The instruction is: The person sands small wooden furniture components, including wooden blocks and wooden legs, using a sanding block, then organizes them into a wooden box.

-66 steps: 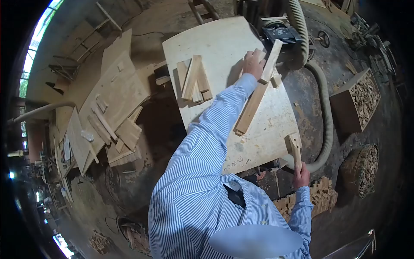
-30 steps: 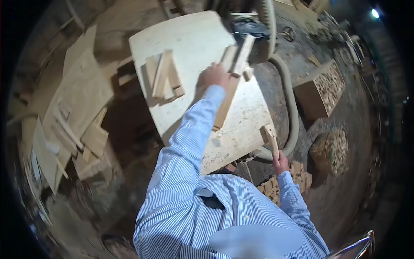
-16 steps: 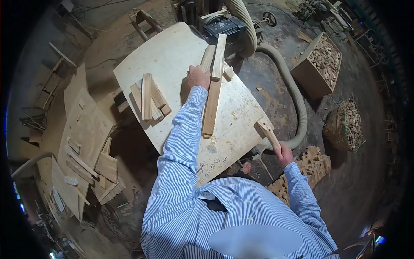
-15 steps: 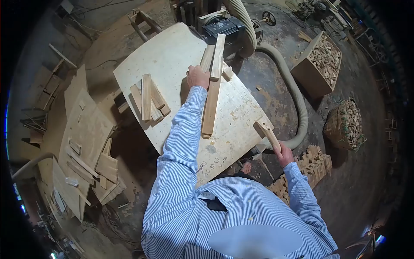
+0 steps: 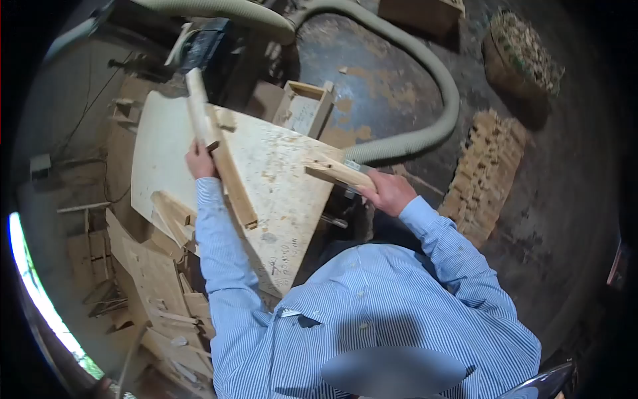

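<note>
My left hand [image 5: 201,161] is closed at the near end of a pale wooden strip [image 5: 198,103], its fingers partly hidden by the wood. Beside it a longer, browner wooden strip [image 5: 236,189] lies on the pale tabletop board [image 5: 286,219]. A small wood block [image 5: 226,120] sits near the strips' far part. My right hand [image 5: 392,191] grips one end of a wooden piece [image 5: 340,174] with dark holes at its far end, which is over the board's right corner. Several short wood pieces [image 5: 174,214] lie left of my left forearm.
A motor-driven machine [image 5: 206,45] stands beyond the board. A ribbed hose [image 5: 452,93] curves across the floor to the right. Farther right are stacked notched blocks [image 5: 488,173] and a basket of offcuts [image 5: 525,60]. Plywood sheets [image 5: 149,266] lean at the left.
The view has turned and shifted, so the board appears farther left. My right hand has brought the holed piece over the board's corner, more level. My left hand remains at the strips.
</note>
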Demonstrator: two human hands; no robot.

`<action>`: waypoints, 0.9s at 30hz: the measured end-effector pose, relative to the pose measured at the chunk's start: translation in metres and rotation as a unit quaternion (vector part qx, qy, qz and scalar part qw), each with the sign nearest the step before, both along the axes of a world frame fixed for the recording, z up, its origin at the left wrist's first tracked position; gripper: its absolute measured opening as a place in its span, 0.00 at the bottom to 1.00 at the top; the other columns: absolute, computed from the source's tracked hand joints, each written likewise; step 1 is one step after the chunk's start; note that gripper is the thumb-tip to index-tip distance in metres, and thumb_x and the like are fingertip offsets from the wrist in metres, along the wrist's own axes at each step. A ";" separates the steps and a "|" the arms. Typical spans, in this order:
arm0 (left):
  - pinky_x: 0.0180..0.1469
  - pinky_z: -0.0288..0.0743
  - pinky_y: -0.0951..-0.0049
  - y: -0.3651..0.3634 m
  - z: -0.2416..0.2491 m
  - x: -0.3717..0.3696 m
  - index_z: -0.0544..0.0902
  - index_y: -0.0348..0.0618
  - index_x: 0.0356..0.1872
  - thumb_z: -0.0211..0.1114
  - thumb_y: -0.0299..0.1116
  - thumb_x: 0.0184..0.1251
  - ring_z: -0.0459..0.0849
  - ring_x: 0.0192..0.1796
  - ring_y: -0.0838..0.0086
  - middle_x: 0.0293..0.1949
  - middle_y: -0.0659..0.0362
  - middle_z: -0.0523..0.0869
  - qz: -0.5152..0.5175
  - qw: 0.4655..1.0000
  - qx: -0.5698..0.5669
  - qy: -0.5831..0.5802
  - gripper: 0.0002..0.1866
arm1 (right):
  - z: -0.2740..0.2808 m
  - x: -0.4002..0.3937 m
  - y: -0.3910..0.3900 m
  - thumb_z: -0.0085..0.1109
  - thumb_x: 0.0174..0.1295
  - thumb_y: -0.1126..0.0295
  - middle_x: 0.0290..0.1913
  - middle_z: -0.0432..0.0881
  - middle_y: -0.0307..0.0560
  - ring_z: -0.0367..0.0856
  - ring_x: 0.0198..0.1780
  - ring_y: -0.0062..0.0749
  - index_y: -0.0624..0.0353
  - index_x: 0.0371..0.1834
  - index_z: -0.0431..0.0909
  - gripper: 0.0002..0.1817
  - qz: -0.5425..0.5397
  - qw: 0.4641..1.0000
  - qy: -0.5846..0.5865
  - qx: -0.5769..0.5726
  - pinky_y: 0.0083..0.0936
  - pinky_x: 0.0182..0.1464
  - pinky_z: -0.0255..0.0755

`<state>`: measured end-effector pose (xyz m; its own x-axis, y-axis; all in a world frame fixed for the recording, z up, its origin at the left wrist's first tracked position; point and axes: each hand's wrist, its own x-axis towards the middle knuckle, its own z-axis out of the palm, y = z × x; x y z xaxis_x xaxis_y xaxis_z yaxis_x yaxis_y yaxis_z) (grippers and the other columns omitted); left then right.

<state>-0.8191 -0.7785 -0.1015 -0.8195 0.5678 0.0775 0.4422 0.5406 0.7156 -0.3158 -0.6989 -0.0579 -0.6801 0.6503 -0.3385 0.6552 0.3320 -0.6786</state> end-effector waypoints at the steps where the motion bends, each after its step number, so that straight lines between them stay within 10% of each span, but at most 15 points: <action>1: 0.55 0.78 0.58 -0.002 -0.010 -0.007 0.81 0.29 0.60 0.61 0.38 0.74 0.87 0.50 0.57 0.50 0.40 0.87 -0.009 1.000 -0.018 0.001 0.23 | -0.001 0.002 0.002 0.56 0.70 0.46 0.37 0.86 0.60 0.85 0.38 0.60 0.58 0.46 0.76 0.23 0.006 1.000 0.003 0.011 0.51 0.42 0.78; 10: 0.57 0.82 0.69 0.006 -0.002 -0.010 0.72 0.37 0.71 0.47 0.34 0.84 0.86 0.55 0.65 0.61 0.49 0.83 0.073 0.984 0.000 -0.163 0.21 | -0.019 0.011 0.016 0.56 0.71 0.47 0.43 0.85 0.57 0.87 0.39 0.53 0.62 0.54 0.74 0.26 0.033 0.995 0.043 -0.089 0.45 0.44 0.81; 27: 0.56 0.83 0.70 0.003 0.008 -0.018 0.73 0.36 0.70 0.55 0.30 0.79 0.86 0.55 0.67 0.59 0.51 0.84 0.075 0.980 0.001 -0.185 0.22 | -0.022 0.011 0.022 0.50 0.75 0.49 0.46 0.84 0.56 0.88 0.42 0.49 0.64 0.61 0.69 0.27 0.080 0.990 0.045 -0.110 0.43 0.48 0.80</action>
<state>-0.8375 -0.7752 -0.0935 -0.8663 0.4383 -0.2395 0.0682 0.5790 0.8125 -0.3050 -0.6768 -0.0804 -0.8021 0.4488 -0.3939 0.5401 0.2639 -0.7992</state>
